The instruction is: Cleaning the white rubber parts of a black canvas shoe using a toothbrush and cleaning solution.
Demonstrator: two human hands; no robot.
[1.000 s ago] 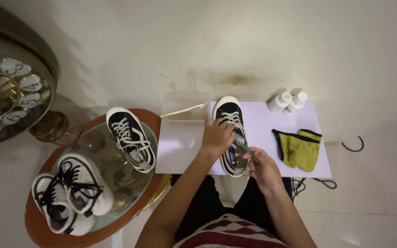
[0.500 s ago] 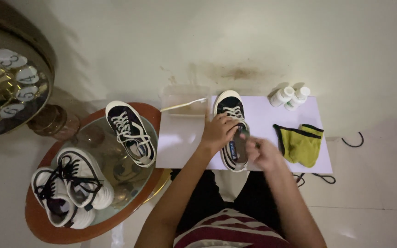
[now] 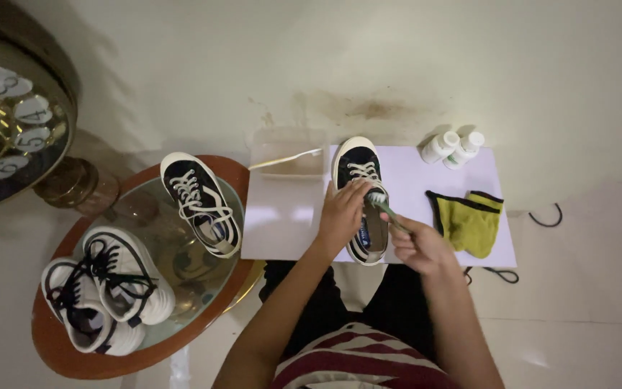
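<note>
**Two hands at one black sneaker**

Two small white bottles (image 3: 453, 147) with white caps stand side by side at about 1 o'clock from the black sneaker (image 3: 360, 198), at the far edge of the white sheet (image 3: 282, 216); their labels are too small to make out. A yellow-green cloth (image 3: 471, 223) with dark trim lies at 3 o'clock from the shoe, on the same sheet. A clear plastic tray (image 3: 287, 148) sits at 10 o'clock, with a pale stick resting across it.

The black sneaker lies in the middle of the white sheet, sole down, its long axis running 12 to 6, the white toe cap pointing to 12 and the heel toward the person. The left hand (image 3: 341, 215) is closed over the shoe's left side near the laces. The right hand (image 3: 415, 245) is clamped on a green-handled brush (image 3: 383, 205), whose white bristles rest on the tongue area.

At 9 o'clock a round glass-topped counter (image 3: 203, 288) with a brown rim carries a second black sneaker (image 3: 201, 203), its toe toward 11, and a pair of white sneakers (image 3: 102, 288) with black laces near its lower left edge.
</note>
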